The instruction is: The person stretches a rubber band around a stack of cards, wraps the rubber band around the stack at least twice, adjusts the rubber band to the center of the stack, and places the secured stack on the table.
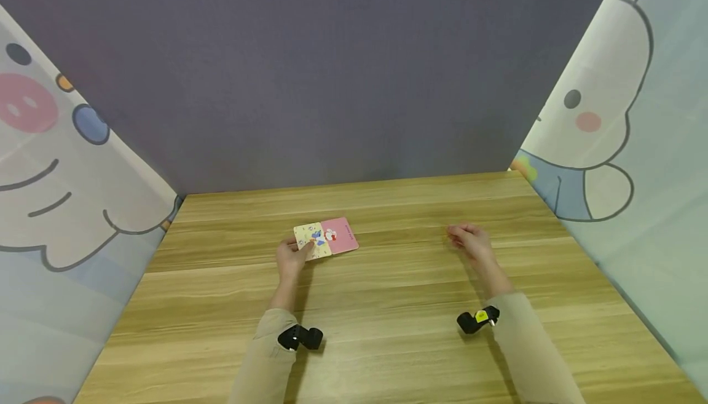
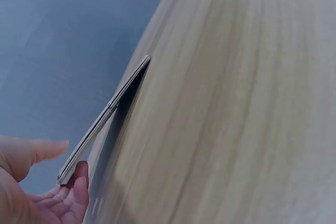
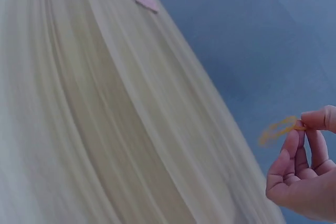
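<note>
My left hand [image 1: 290, 260] holds a thin flat booklet [image 1: 316, 241] by its left end, fingers beneath and thumb over the top. One half is pale yellow with a blue figure; the pink half [image 1: 345, 241] carries a white cartoon character. Edge-on in the left wrist view, the booklet [image 2: 102, 121] shows several thin layers and slants up from the fingers, over the table. Off to the right, my right hand [image 1: 472, 244] pinches a thin orange rubber band [image 3: 281, 128] between thumb and fingertips. The band's loop sticks out from the pinch, slightly blurred.
Beneath both hands is a wood-grain table [image 1: 387, 305]. A dark grey panel [image 1: 354, 84] rises behind its far edge. Cloths with cartoon prints hang at the left [image 1: 66, 195] and right [image 1: 608, 146]. Each wrist wears a small black camera.
</note>
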Motion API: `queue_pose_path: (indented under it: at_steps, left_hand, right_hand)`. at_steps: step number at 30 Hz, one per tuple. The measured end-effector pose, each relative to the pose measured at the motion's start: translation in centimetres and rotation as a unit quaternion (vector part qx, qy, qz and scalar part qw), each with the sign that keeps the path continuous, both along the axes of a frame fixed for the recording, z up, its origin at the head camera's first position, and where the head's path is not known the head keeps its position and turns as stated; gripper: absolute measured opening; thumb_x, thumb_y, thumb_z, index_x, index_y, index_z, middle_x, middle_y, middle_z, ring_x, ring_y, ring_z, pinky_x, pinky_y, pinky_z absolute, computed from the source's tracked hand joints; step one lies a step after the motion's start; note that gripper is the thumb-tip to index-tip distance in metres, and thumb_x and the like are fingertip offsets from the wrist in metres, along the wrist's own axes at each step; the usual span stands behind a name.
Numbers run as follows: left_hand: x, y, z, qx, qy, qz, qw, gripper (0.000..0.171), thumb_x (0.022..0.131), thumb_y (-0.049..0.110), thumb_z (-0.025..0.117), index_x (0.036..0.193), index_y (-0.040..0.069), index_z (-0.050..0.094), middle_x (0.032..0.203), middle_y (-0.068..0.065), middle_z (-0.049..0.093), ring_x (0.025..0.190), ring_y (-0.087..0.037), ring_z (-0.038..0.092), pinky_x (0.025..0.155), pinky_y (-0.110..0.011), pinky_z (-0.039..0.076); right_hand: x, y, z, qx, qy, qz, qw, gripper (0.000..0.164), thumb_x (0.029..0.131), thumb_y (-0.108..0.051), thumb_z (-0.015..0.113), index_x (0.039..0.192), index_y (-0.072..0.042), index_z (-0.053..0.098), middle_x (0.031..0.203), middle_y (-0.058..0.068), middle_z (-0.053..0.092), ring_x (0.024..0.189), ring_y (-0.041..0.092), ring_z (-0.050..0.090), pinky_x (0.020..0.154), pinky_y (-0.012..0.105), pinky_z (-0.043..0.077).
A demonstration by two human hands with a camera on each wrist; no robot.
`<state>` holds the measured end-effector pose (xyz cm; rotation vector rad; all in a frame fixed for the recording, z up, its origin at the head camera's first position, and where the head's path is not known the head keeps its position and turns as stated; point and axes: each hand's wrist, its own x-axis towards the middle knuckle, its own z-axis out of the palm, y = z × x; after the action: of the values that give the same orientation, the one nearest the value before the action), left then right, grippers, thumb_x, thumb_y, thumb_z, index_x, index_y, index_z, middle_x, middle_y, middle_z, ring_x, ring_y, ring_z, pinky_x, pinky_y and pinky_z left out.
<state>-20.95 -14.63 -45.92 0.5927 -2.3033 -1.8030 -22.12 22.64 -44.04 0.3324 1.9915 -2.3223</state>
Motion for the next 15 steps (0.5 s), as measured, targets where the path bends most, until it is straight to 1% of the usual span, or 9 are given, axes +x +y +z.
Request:
queue_pose_path:
  at_steps: [1,3,6,9,13,15]
  left_hand:
    - [0.0,0.0,-0.1,0.005,0.002,0.003,1.0000,0.042,0.078,0.002,0.065,0.111,-0.015,0.045,0.093,-0.030,0.057,0.056,-0.011,0.054,0.050,-0.024,0.055]
    - [0.2,0.0,-0.2,0.018,0.006,0.010,0.9998,0.040,0.078,-0.001,0.063,0.112,-0.015,0.045,0.092,-0.029,0.057,0.055,-0.012,0.054,0.049,-0.026,0.056]
    - [0.3,0.2,-0.3,0.048,0.024,0.023,0.9983,0.039,0.077,-0.008,0.061,0.111,-0.017,0.044,0.091,-0.032,0.056,0.053,-0.014,0.055,0.049,-0.028,0.057]
    - [0.5,0.4,-0.3,0.063,0.040,0.039,0.9965,0.038,0.077,-0.009,0.061,0.111,-0.016,0.046,0.089,-0.031,0.057,0.053,-0.012,0.054,0.047,-0.029,0.056]
    - [0.8,0.8,-0.3,0.074,0.057,0.053,0.9942,0.036,0.076,-0.010,0.062,0.109,-0.013,0.048,0.087,-0.027,0.058,0.053,-0.010,0.053,0.047,-0.030,0.056]
    - [1.0,0.9,-0.4,0.082,0.065,0.055,0.9930,0.035,0.076,-0.010,0.062,0.108,-0.013,0.048,0.085,-0.026,0.059,0.053,-0.009,0.054,0.047,-0.031,0.056]
  right_hand:
    - [0.2,-0.1,0.1,-0.012,0.000,-0.001,1.000,0.008,0.085,-0.008,0.059,0.077,-0.007,0.058,0.078,-0.005,0.063,0.072,0.007,0.058,0.068,0.020,0.053]
    - [0.5,-0.3,0.4,-0.024,0.003,0.002,1.000,0.010,0.085,-0.007,0.058,0.076,-0.007,0.056,0.079,-0.005,0.063,0.072,0.006,0.058,0.067,0.020,0.053]
    - [0.8,-0.7,0.8,-0.041,0.009,0.011,0.999,0.017,0.088,-0.005,0.053,0.073,-0.011,0.056,0.078,-0.005,0.063,0.071,0.006,0.058,0.065,0.019,0.051]
    - [1.1,-1.0,1.2,-0.053,0.015,0.018,0.998,0.022,0.090,-0.005,0.050,0.071,-0.013,0.056,0.074,-0.006,0.064,0.069,0.006,0.058,0.061,0.019,0.048]
    - [1.6,-1.2,1.8,-0.053,0.021,0.027,0.998,0.019,0.091,-0.008,0.049,0.074,-0.012,0.057,0.070,-0.005,0.064,0.067,0.008,0.056,0.059,0.020,0.045]
    - [1.7,-1.3,1.6,-0.053,0.032,0.035,0.997,0.016,0.092,-0.011,0.049,0.078,-0.010,0.057,0.071,-0.005,0.064,0.065,0.008,0.056,0.057,0.019,0.045]
